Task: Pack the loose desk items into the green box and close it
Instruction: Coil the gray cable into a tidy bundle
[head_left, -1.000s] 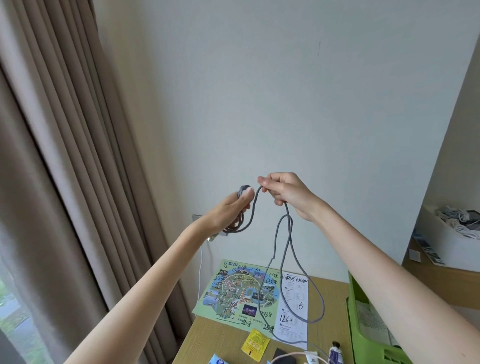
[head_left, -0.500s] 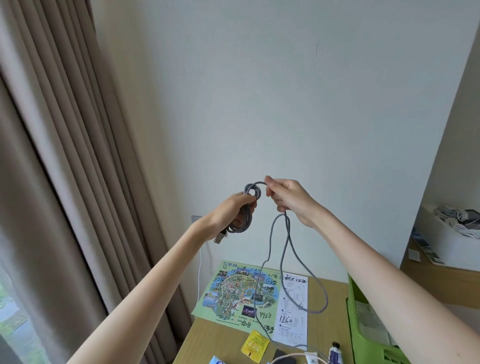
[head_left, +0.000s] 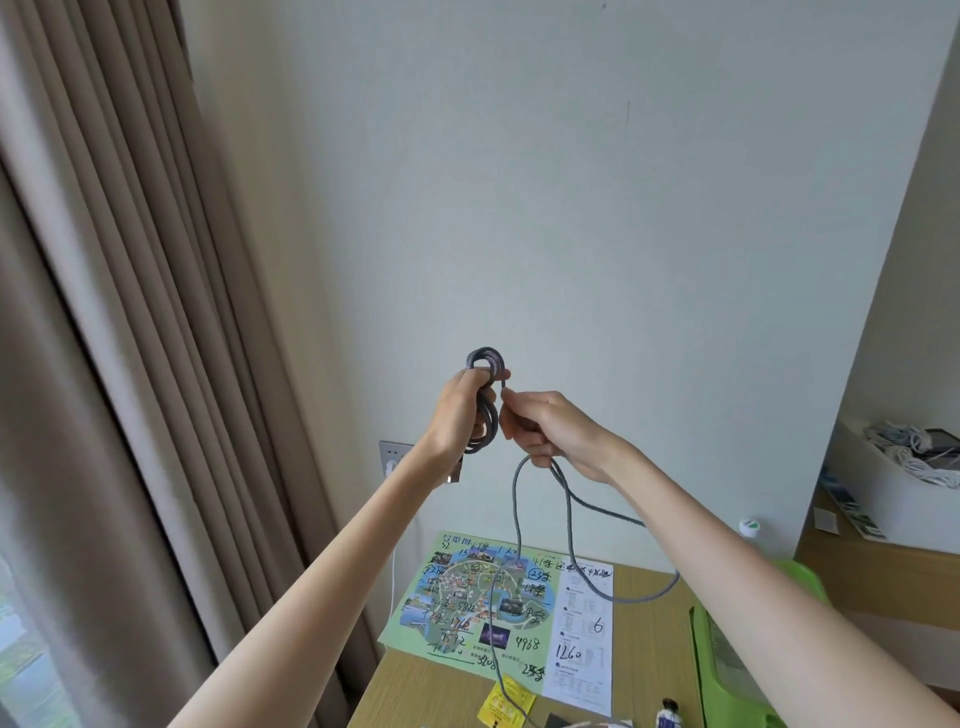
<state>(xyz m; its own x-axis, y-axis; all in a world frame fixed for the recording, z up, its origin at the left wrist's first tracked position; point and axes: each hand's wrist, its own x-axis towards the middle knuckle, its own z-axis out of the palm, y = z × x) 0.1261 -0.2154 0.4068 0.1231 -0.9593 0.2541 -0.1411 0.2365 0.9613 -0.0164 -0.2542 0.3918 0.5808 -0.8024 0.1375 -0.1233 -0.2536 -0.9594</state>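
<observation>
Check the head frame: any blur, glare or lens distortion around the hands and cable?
Head view: soft even light, no glare; left hand, right hand and grey braided cable sharp; wide-angle lens bows the beige pleated curtain; green plastic box cropped at the bottom edge.

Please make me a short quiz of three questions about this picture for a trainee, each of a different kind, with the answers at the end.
1. True or false: the right hand is empty.
2. Which part of the gray cable does the left hand grip? A) the wound coil B) the hanging loop C) nothing
3. Fill in: the loose loop hangs above a printed ___ on the desk.

Key
1. False: it pinches the gray cable beside the coil.
2. A
3. map
</observation>
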